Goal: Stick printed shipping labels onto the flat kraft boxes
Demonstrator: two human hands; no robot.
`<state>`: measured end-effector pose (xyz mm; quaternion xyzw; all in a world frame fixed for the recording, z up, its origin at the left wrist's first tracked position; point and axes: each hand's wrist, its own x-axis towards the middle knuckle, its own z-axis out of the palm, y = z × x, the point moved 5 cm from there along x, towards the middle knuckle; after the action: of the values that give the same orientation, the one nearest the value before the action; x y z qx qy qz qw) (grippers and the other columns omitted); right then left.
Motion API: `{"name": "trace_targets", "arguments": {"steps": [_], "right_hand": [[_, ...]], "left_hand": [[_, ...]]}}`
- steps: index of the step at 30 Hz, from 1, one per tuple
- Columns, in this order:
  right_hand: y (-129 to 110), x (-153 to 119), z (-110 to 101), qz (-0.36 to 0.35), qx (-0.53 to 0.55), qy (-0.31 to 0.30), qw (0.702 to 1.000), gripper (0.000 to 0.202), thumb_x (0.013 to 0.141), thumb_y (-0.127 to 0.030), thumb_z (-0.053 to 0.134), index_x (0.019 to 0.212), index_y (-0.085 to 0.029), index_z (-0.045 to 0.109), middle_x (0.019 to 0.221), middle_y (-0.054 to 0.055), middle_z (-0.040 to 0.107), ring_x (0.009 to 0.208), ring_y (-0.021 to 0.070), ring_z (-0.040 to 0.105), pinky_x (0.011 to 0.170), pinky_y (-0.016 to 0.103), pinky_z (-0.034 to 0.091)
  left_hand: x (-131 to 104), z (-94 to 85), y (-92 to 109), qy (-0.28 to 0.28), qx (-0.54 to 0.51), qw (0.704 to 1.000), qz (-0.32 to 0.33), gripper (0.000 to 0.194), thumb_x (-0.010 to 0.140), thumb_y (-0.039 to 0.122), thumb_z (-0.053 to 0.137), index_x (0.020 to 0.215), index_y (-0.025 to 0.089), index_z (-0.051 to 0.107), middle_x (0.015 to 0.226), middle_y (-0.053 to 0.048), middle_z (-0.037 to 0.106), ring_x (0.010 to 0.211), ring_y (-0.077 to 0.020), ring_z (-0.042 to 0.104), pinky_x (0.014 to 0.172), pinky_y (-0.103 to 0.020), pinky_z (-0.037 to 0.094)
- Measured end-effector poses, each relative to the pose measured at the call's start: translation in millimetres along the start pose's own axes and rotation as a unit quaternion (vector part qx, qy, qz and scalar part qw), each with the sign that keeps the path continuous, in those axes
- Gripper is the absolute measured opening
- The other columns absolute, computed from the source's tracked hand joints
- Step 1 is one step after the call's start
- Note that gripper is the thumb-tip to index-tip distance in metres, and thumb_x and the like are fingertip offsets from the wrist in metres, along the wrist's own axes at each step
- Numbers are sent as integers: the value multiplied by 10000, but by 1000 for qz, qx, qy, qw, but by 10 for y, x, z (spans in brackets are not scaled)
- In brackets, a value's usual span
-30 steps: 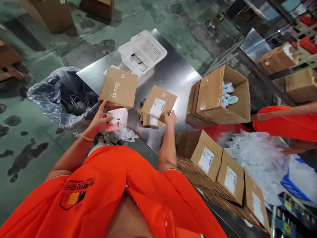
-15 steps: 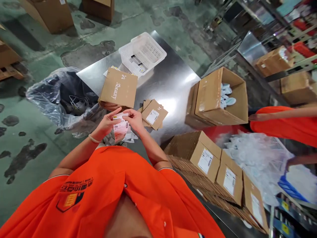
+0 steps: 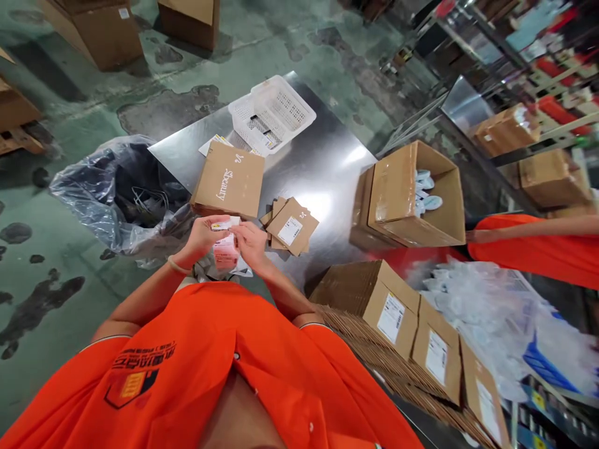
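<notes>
Between my two hands, close to my chest, is a strip of printed shipping labels, its lower part hanging down with a pinkish tint. My left hand pinches its upper left side. From the right, my right hand has its fingers closed on the strip's other edge. Just beyond my hands stands a stack of flat cardboard mailers with white lettering on top. Right of my right hand lies a smaller, fanned pile of cardboard mailers, the top one bearing a white label.
A white perforated basket sits on the metal table. Left is a bin lined with clear plastic. An open carton holds pale blue items. Labelled cartons line my right, near plastic bags and a co-worker's orange sleeve.
My hands have come closer together on the label strip, and the strip's top edge now stands more level. The whole view has shifted slightly downward.
</notes>
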<state>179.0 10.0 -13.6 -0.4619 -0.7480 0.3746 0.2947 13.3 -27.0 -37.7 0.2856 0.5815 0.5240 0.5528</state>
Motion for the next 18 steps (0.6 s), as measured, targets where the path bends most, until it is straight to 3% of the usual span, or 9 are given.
{"name": "trace_targets", "arguments": {"steps": [3,6,9,11,15,18], "right_hand": [[-119,255,-150,-20,-34,45,998,239,948,-282,602,869,-268,828,1259,90,717,1201,259,681,1020,405,582],[-97,862,-319,8,-61,94,994,215,962,-305,603,926,-230,802,1285,105,664,1278,277,622,1054,421,559],[54,1532,-298,40,-85,77,993,165,939,-290,637,912,-196,770,1206,102,645,1233,274,610,1104,440,519],[185,1829,-211,61,-101,59,991,137,919,-281,663,880,-185,753,1184,100,637,1216,270,602,1137,447,491],[368,1972,-61,106,-150,42,982,182,925,-331,683,991,-185,770,1265,132,628,1301,328,552,1171,525,458],[318,1839,-17,106,-194,77,972,461,979,-418,658,1384,-201,676,1519,193,524,1501,407,406,1221,630,381]], "left_hand": [[11,-56,-106,-39,-27,998,-35,593,376,425,1054,841,125,840,853,-105,828,788,-277,758,809,-407,619],[-36,-87,-276,-61,-21,994,-90,568,316,462,1059,709,136,812,769,-108,812,716,-284,743,755,-412,620],[-90,-113,-412,-29,-19,993,-110,615,331,501,1051,787,146,839,854,-128,835,784,-331,771,757,-435,632],[-104,-121,-493,-11,-22,994,-110,622,363,513,1044,824,146,844,898,-146,839,828,-355,781,757,-443,636],[-117,-224,-732,-20,3,992,-122,596,410,564,1017,801,155,827,855,-141,827,821,-349,773,738,-433,626],[-190,-443,-887,-33,100,989,-100,551,425,635,983,638,184,749,669,-104,760,743,-333,744,681,-410,600]]}}
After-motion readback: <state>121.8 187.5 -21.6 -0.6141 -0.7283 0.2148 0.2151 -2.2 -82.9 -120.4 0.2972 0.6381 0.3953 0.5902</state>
